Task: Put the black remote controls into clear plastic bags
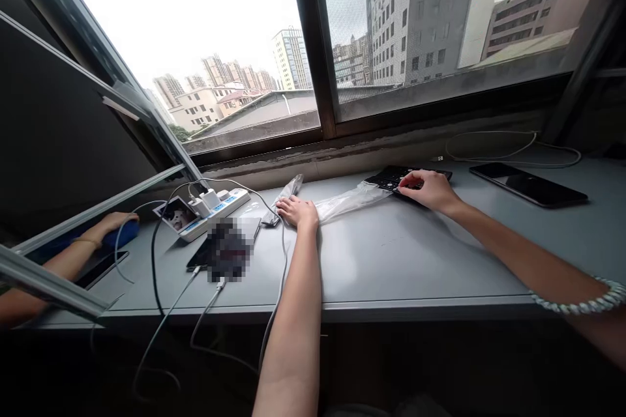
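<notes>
Wide window onto grey tower blocks, overcast light; below it a long grey surface [391, 260] runs the width of the sill, and you sit square to it. Largest thing on it: a clear plastic wrapper [342, 203], lying stretched between your two hands. At its right end a black keypad-like device [391, 177], part in or just at the mouth of the wrapper; cannot tell which. Your right hand [426, 189] rests on top of that device, fingers curled and pressing down, not clamped round it. Your left hand [299, 212] lies at the wrapper's left end, fingers bent over the film; looks like a pinch on the plastic, but the grip itself is hidden. Well apart to the right, a dark phone [528, 184] lies flat, a loose white cable [513, 153] looped behind it. To the left, a white power strip [215, 208] with chargers plugged in, cords trailing off the front edge, and another phone [200, 254] beside a blurred patch. Far left, another person's hand [115, 223] sits on something blue. Judged step: parting device and wrapper, mid-way. Next move calls for holding one end firm while the other draws away along the surface.
</notes>
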`<state>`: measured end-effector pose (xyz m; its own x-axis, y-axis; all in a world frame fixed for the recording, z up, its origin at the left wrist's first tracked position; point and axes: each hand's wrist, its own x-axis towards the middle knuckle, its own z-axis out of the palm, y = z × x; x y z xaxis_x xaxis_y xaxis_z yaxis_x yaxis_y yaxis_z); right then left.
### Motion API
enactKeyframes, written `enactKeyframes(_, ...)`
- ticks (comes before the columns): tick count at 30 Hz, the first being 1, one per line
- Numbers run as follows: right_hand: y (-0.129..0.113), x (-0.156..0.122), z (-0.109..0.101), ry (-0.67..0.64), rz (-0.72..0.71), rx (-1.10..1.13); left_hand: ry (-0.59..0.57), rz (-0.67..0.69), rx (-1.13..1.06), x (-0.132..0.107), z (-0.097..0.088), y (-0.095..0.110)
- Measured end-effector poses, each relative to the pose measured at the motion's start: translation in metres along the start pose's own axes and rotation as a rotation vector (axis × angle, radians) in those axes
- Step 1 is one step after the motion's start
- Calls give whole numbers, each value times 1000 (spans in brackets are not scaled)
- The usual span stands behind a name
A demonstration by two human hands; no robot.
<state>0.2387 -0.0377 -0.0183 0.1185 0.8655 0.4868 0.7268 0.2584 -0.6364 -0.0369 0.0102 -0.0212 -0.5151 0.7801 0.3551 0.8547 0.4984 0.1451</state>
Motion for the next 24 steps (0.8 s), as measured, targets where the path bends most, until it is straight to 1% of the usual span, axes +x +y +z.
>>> enactKeyframes(3,-1,0,-1,3,27,-7,12,23,22,-1,0,0)
enactKeyframes(7,-5,-1,-2,32,58,9,-14,22,12,-6,0,1)
enactKeyframes(11,-8,-3,-3,25,55,8,-54,-4,-65,-8,-3,3)
enactKeyframes(14,-9,-5,-2,5,61,2,-68,-43,-179,-5,-5,-1)
enactKeyframes(17,-8,-5,-1,-11,56,-4,-45,-106,-303,2,-6,-8)
enactKeyframes(20,-8,-5,0,-29,39,-5,-39,-155,-346,6,-4,-15)
enactKeyframes(24,-11,-6,-2,-38,45,1,-9,-125,-322,5,-3,-18)
